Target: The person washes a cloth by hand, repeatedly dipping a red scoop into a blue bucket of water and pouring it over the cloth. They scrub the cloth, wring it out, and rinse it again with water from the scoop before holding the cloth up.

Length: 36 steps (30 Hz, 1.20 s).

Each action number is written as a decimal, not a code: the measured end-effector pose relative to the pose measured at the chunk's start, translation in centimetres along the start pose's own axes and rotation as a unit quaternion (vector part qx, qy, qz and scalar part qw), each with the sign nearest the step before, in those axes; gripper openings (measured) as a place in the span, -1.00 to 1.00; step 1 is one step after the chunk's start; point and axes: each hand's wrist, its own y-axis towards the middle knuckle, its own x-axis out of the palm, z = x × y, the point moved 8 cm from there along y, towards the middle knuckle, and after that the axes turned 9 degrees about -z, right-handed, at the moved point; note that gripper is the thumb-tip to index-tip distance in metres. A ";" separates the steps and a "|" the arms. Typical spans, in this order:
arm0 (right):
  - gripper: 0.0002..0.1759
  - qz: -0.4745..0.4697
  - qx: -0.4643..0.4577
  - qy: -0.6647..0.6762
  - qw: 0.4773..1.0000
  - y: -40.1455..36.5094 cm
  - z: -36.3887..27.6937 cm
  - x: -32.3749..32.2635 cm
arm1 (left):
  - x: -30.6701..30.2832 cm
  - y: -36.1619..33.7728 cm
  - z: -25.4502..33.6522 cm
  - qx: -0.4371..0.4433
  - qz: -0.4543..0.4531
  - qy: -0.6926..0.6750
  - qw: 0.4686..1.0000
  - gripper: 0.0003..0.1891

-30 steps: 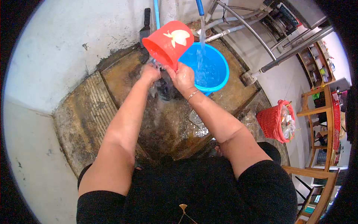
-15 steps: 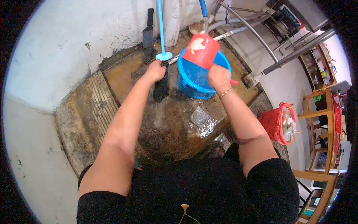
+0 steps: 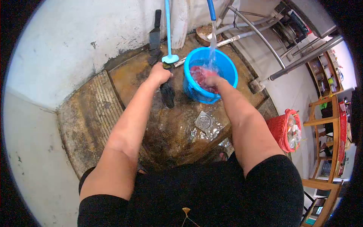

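My left hand (image 3: pixel 159 73) is closed around a dark wet cloth (image 3: pixel 167 92) that hangs down over the wet floor. My right hand (image 3: pixel 212 80) reaches down into the blue bucket (image 3: pixel 227 66), where a red scoop (image 3: pixel 200 75) sits under the water. The hand is partly submerged, and it appears to grip the scoop. Water runs into the bucket from a blue hose (image 3: pixel 210 9) above.
A floor drain (image 3: pixel 203 121) lies in the wet brown washing floor. A blue-handled brush (image 3: pixel 169 56) and a dark scraper (image 3: pixel 154 36) lean on the white wall. A red basket (image 3: pixel 283 128) stands at the right, with metal pipes (image 3: pixel 261 36) and wooden shelves (image 3: pixel 329 125) beyond.
My right hand has lowered the red scoop from above the bucket rim down into the water. My left hand still holds the dark cloth, shifted slightly.
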 end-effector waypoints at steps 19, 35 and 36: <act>-0.61 0.013 -0.138 0.592 0.794 -6.9 -3.7 0.4 | 5.0 -0.2 1.1 -0.055 -0.245 0.087 0.964 -0.77; -0.68 0.266 -0.253 0.554 0.747 -1.8 -9.6 2.2 | 4.5 -1.7 1.7 0.059 -0.237 0.289 0.926 -0.68; -0.68 0.266 -0.252 0.554 0.747 -1.4 -9.2 2.3 | 4.4 -2.0 1.9 0.058 -0.249 0.265 0.930 -0.68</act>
